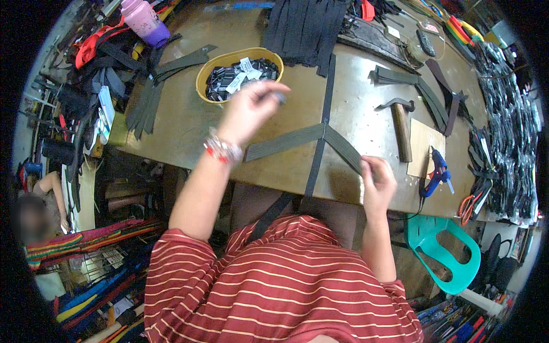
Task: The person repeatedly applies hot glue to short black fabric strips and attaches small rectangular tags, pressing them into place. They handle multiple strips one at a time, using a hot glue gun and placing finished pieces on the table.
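A dark grey-green webbing strap [286,141] lies bent in a wide V across the table. A long narrow black strap [319,153] crosses under its peak and hangs over the table's near edge. My right hand [378,184] pinches the right end of the grey-green strap. Above the strap's left half is my left hand [254,111], slightly blurred, its fingers closed around a small dark object too smeared to name. Just beyond that hand stands a yellow tub [201,86] filled with small black plastic pieces and several white labels.
A hammer [402,128] and a blue glue gun [439,171] on a board lie to the right. Black straps [303,31] are piled at the far side. A pink-purple bottle [144,22] stands far left. A teal stool [443,251] is at the near right. Another person sits at left.
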Motion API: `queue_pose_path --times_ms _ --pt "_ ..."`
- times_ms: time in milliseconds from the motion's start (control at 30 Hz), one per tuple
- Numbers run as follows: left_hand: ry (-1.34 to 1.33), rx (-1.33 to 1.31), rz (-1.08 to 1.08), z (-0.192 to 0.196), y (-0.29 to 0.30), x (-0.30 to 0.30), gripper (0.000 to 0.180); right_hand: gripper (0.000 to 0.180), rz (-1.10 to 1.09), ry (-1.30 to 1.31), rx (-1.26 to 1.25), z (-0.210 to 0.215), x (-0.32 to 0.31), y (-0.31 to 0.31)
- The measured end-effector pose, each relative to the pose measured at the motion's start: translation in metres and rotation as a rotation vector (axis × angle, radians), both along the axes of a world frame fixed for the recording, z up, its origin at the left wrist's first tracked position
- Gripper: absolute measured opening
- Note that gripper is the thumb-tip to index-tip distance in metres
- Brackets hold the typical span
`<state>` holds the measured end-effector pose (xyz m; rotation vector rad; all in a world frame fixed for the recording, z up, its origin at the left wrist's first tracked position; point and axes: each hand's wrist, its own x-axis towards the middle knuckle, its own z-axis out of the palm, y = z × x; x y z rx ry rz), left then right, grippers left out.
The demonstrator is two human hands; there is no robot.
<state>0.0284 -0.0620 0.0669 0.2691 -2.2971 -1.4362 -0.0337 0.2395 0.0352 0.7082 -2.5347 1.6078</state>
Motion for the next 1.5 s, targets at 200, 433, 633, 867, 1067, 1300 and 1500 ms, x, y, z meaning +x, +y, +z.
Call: queue_pose_path --times_ms 200,433,633,867,1067,1300,1500 --pt "-0.252 0.169 -0.42 -0.011 0.075 0.037 0.024 0.017 0.356 -0.352 0.13 0.026 0.017 -0.05" --pt "-0.324 0.325 -0.161 -0.022 0.057 0.03 0.008 0.014 0.286 -0.487 0.09 0.02 0.004 -0.066" --pt "-0.157 0.366 -0.188 -0.034 0.057 0.015 0.006 0.014 0.34 -0.627 -0.003 0.006 -0.008 -0.081" --pt "-0.165 0.399 -0.083 -0.036 0.042 -0.001 0.011 0.012 0.127 -0.5 0.107 0.007 -0.028 -0.069" --pt "-0.17 0.465 -0.205 -0.037 0.05 -0.008 0.014 0.014 0.228 -0.504 0.092 0.007 -0.025 -0.06" --pt "-0.093 -0.631 -0.252 -0.032 0.048 0.017 0.058 0.016 0.021 -0.516 -0.012 -0.01 -0.041 -0.069" --pt "-0.129 -0.656 -0.449 -0.051 0.086 0.069 0.064 0.021 -0.126 -0.232 0.226 -0.028 -0.033 -0.082"
